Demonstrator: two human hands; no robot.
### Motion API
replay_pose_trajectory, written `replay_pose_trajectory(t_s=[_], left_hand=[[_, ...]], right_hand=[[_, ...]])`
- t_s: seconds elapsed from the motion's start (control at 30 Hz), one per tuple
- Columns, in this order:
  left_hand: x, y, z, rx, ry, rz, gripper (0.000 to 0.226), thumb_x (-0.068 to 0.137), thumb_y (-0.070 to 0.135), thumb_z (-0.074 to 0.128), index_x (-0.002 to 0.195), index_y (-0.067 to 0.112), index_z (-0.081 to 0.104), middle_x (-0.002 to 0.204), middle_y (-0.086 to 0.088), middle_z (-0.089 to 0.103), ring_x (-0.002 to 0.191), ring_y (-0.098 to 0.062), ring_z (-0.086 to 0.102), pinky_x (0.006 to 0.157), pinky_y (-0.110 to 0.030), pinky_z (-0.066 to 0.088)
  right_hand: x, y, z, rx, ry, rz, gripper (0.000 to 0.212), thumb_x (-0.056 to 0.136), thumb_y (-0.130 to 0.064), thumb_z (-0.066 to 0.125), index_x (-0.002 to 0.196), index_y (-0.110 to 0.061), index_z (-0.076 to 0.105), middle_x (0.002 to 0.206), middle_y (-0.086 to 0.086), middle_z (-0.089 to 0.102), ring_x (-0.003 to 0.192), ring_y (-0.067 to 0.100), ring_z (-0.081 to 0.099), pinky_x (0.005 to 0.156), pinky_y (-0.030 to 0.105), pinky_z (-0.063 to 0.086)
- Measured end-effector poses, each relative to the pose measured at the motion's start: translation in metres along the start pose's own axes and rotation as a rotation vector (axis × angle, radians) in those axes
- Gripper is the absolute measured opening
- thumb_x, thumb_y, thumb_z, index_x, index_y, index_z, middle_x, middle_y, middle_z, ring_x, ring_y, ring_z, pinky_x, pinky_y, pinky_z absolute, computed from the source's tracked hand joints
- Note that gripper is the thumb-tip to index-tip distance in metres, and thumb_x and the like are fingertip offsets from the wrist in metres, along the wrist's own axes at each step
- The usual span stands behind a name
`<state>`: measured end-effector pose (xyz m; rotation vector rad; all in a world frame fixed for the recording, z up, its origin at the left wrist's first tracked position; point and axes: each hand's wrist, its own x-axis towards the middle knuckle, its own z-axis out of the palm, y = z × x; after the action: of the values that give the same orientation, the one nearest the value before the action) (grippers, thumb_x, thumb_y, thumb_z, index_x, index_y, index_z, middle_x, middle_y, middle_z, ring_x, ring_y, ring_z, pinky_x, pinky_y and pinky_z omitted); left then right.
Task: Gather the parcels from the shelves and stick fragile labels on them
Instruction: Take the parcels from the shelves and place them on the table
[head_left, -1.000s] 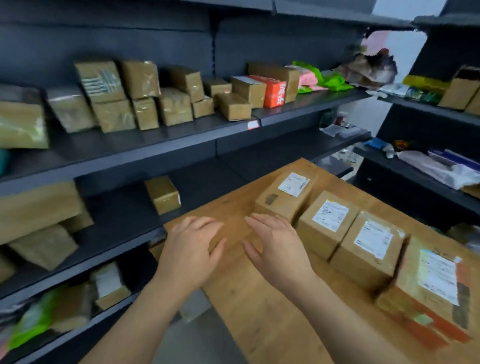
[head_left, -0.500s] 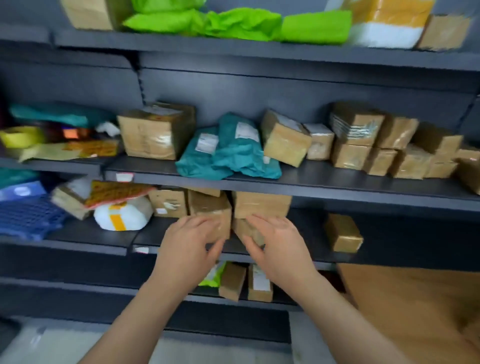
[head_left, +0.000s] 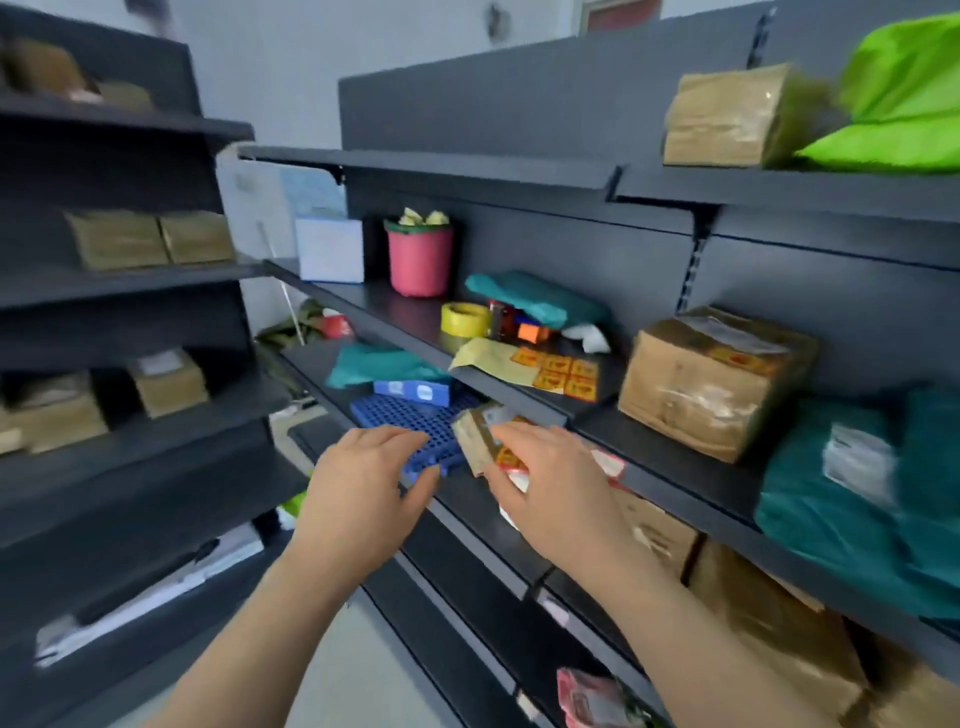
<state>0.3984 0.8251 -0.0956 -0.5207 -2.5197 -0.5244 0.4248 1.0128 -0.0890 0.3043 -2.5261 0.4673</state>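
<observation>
The left hand and right hand are bare, and so are the wrists, the left forearm and the right forearm, both slender, down to the view's lower edge; blur hides finer detail

Left hand near a blue tray, right hand just beside a small brown parcel

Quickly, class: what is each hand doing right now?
Left hand: open, holding nothing.
Right hand: at the small brown cardboard parcel; grip cannot be told.

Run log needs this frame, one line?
phase: reach | left hand: open, by blue tray | right hand: at small parcel, grip unclear
</observation>
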Motion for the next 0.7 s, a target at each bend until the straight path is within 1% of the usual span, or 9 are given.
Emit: replay_pose_trajectory(t_s=[0.1, 0.13, 0.27, 0.33, 0.4, 0.5, 0.57, 0.63, 0.7], left_hand=[[0.015, -0.042, -0.004, 0.059, 0.056, -0.111, 0.036, 0.081, 0.033, 0.07, 0.113, 0.017, 0.069, 0.111, -0.001, 0.069, 0.097, -0.026, 0.062, 0.086, -0.035, 0.048], [0.02, -0.056, -0.007, 0.07, 0.069, -0.148, 0.036, 0.081, 0.032, 0.07, 0.113, 0.017, 0.069, 0.111, -0.001, 0.069, 0.098, -0.027, 0.061, 0.087, -0.035, 0.048], [0.036, -0.116, -0.019, 0.128, 0.106, -0.258, 0.038, 0.085, 0.037, 0.063, 0.119, 0.021, 0.065, 0.116, 0.003, 0.066, 0.103, -0.023, 0.058, 0.09, -0.035, 0.047], [0.046, -0.15, -0.025, 0.151, 0.14, -0.297, 0.039, 0.086, 0.038, 0.062, 0.121, 0.021, 0.063, 0.117, 0.004, 0.066, 0.105, -0.022, 0.057, 0.09, -0.035, 0.046], [0.057, -0.185, -0.032, 0.185, 0.158, -0.323, 0.039, 0.087, 0.039, 0.061, 0.121, 0.021, 0.063, 0.117, 0.004, 0.065, 0.106, -0.022, 0.057, 0.09, -0.034, 0.046], [0.078, -0.241, -0.046, 0.232, 0.179, -0.343, 0.039, 0.086, 0.038, 0.062, 0.12, 0.019, 0.064, 0.116, 0.001, 0.066, 0.104, -0.024, 0.058, 0.09, -0.036, 0.047], [0.093, -0.278, -0.059, 0.256, 0.188, -0.348, 0.037, 0.085, 0.037, 0.063, 0.117, 0.018, 0.065, 0.113, 0.0, 0.067, 0.1, -0.025, 0.059, 0.087, -0.036, 0.048], [0.108, -0.314, -0.072, 0.288, 0.178, -0.344, 0.036, 0.085, 0.037, 0.063, 0.115, 0.018, 0.065, 0.109, 0.0, 0.068, 0.096, -0.025, 0.06, 0.082, -0.035, 0.049], [0.124, -0.348, -0.085, 0.316, 0.168, -0.342, 0.037, 0.086, 0.038, 0.061, 0.117, 0.02, 0.064, 0.11, 0.001, 0.067, 0.097, -0.025, 0.059, 0.082, -0.035, 0.048]], right_hand=[[0.052, -0.012, 0.035, 0.058, -0.021, -0.103, 0.03, 0.087, -0.026, 0.06, 0.112, -0.012, 0.066, 0.107, 0.003, 0.069, 0.097, 0.024, 0.061, 0.089, 0.038, 0.046], [0.067, -0.018, 0.047, 0.08, -0.018, -0.125, 0.031, 0.087, -0.026, 0.061, 0.113, -0.011, 0.066, 0.108, 0.003, 0.069, 0.097, 0.024, 0.061, 0.089, 0.038, 0.047], [0.125, -0.051, 0.096, 0.201, -0.062, -0.218, 0.036, 0.087, -0.028, 0.062, 0.119, -0.013, 0.064, 0.116, 0.001, 0.067, 0.105, 0.023, 0.06, 0.094, 0.038, 0.046], [0.153, -0.07, 0.121, 0.231, -0.08, -0.26, 0.033, 0.087, -0.03, 0.06, 0.116, -0.014, 0.065, 0.112, -0.001, 0.068, 0.1, 0.024, 0.06, 0.092, 0.039, 0.047], [0.182, -0.09, 0.146, 0.245, -0.1, -0.283, 0.03, 0.088, -0.031, 0.058, 0.112, -0.014, 0.065, 0.108, -0.001, 0.069, 0.097, 0.025, 0.06, 0.089, 0.04, 0.047], [0.228, -0.122, 0.183, 0.267, -0.099, -0.307, 0.037, 0.09, -0.033, 0.057, 0.122, -0.016, 0.062, 0.122, -0.001, 0.065, 0.11, 0.022, 0.057, 0.099, 0.035, 0.04], [0.26, -0.145, 0.203, 0.295, -0.097, -0.313, 0.04, 0.091, -0.035, 0.056, 0.127, -0.019, 0.059, 0.128, -0.004, 0.061, 0.117, 0.018, 0.054, 0.104, 0.034, 0.038], [0.292, -0.168, 0.221, 0.318, -0.108, -0.309, 0.041, 0.091, -0.036, 0.055, 0.129, -0.02, 0.057, 0.13, -0.004, 0.059, 0.12, 0.015, 0.052, 0.106, 0.036, 0.037], [0.32, -0.189, 0.237, 0.323, -0.117, -0.306, 0.041, 0.091, -0.036, 0.055, 0.13, -0.021, 0.057, 0.13, -0.005, 0.059, 0.12, 0.015, 0.051, 0.105, 0.036, 0.039]])
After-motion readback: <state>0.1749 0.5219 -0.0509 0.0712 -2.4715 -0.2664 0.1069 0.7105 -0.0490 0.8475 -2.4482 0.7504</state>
